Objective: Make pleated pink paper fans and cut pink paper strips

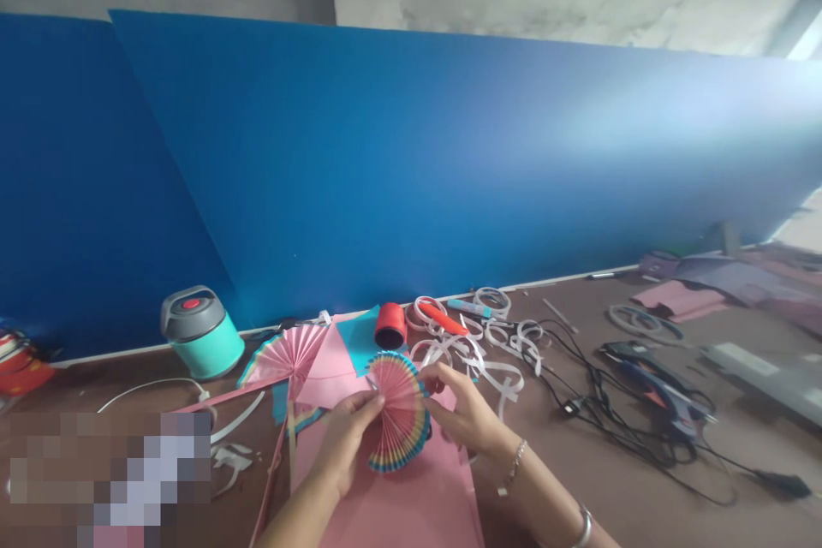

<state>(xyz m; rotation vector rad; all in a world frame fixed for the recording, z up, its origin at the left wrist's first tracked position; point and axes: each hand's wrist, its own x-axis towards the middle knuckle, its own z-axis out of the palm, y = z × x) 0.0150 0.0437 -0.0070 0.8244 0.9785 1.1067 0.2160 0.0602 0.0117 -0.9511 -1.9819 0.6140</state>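
Note:
A pleated paper fan (402,411), pink with a yellow and blue edge, is spread into a partial round between my two hands. My left hand (350,432) pinches it at its left side, near the centre where the folds meet. At the upper right rim are the thumb and fingers of my right hand (462,407), closed on the pleated edge. Beneath both hands lies pink paper (391,505). A second pleated fan (292,355) rests on the table to the left, beside a blue sheet (356,338).
A red roll (390,325) and curled white strips (494,360) lie behind my hands. On the left stands a turquoise container (204,334) with a grey lid. Black cables (597,398) and a dark tool (668,398) lie to the right. A blue panel (449,163) borders the table's back.

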